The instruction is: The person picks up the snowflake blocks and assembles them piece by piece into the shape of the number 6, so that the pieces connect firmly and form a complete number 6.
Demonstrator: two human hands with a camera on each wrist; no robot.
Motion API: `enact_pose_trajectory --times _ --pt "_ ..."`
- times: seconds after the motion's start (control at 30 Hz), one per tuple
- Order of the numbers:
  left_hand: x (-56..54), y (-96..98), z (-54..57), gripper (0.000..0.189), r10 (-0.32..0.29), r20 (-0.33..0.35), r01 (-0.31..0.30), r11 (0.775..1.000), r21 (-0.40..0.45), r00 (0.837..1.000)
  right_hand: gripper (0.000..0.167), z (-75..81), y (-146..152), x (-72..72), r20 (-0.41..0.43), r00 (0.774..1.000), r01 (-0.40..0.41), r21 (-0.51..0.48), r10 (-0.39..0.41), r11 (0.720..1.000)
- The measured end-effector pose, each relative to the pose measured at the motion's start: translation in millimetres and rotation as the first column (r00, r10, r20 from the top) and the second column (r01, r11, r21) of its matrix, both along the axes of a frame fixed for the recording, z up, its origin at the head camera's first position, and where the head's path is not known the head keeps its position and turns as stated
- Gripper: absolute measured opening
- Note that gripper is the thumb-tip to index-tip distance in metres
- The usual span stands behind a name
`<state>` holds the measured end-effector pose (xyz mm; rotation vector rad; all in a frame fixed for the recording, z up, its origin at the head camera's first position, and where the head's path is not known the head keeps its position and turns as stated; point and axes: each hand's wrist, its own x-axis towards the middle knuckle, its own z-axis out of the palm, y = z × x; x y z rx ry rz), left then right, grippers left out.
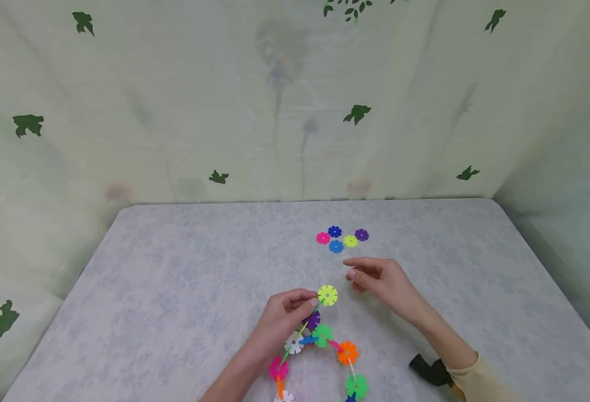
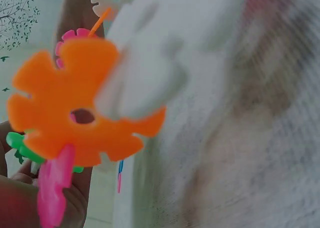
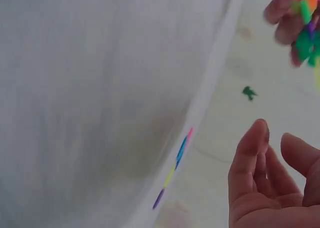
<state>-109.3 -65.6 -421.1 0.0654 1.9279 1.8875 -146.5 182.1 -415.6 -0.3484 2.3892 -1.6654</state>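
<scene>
A chain of colourful notched plastic discs hangs from my left hand (image 1: 281, 321), whose thumb and fingers pinch it near a yellow disc (image 1: 327, 295) at its upper end. Below that are a purple disc (image 1: 313, 320), a green disc (image 1: 322, 335) and an orange disc (image 1: 348, 353); the chain's lower part runs out of the head view. Close to the left wrist camera, an orange disc (image 2: 55, 97) joined to a pink one (image 2: 54, 193) fills much of the view. My right hand (image 1: 387, 282) holds nothing, its fingers loosely bent, right of the yellow disc.
Beyond my hands, several loose discs lie grouped on the grey table (image 1: 184, 279): a pink disc (image 1: 323, 238), a dark blue disc (image 1: 335, 231), a light blue one (image 1: 336, 246) and others. A black object (image 1: 431, 372) shows beside my right forearm. Pale curtains (image 1: 174, 111) surround the table.
</scene>
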Motion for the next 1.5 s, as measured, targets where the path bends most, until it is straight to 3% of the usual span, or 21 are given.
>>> enact_pose_trajectory --times 0.2,0.4,0.53,0.73,0.8,0.93,1.13,1.23,1.5 --pt "-0.4 -1.6 -3.3 0.031 0.040 0.009 -0.040 0.999 -0.009 0.999 0.036 3.7 23.1 -46.3 -0.037 0.998 -0.045 0.159 0.051 0.986" --pt "-1.1 -1.6 -3.3 0.025 0.021 -0.025 -0.021 1.000 -0.007 0.999 0.033 0.3 38.6 -87.5 -0.080 0.996 0.002 0.307 0.023 0.952" --pt "-0.3 -0.3 -4.8 0.024 0.005 -0.045 -0.004 1.000 0.026 0.999 0.035 -7.1 40.2 -106.2 -0.066 0.998 0.020 0.411 0.008 0.911" --pt "1.0 0.4 -6.0 0.023 0.002 -0.033 0.000 0.998 0.061 0.999 0.033 -19.6 40.4 -124.4 -0.059 0.995 -0.034 0.520 0.075 0.853" --pt "1.1 -0.1 -5.6 0.022 0.013 -0.021 -0.012 0.998 0.059 1.000 0.032 -21.0 40.6 -126.6 -0.058 0.994 -0.044 0.529 0.088 0.848" --pt "1.0 -1.0 -3.7 0.022 0.031 -0.009 -0.030 0.998 0.063 0.999 0.026 -20.6 39.8 -127.1 -0.056 0.995 -0.039 0.501 0.078 0.864" --pt "1.4 -1.7 -4.1 0.025 0.033 -0.055 -0.029 0.996 0.081 0.998 0.018 -14.9 37.8 -120.4 -0.080 0.996 0.008 0.497 0.036 0.868" --pt "1.3 -2.1 -5.4 0.031 0.033 -0.082 -0.026 0.996 0.083 0.996 0.015 -10.0 36.1 -112.7 -0.099 0.995 0.040 0.506 0.012 0.862" --pt "0.3 -2.8 -6.5 0.033 0.026 -0.091 -0.017 0.995 0.102 0.996 0.019 0.3 28.9 -76.2 -0.147 0.989 0.074 0.390 -0.017 0.918"
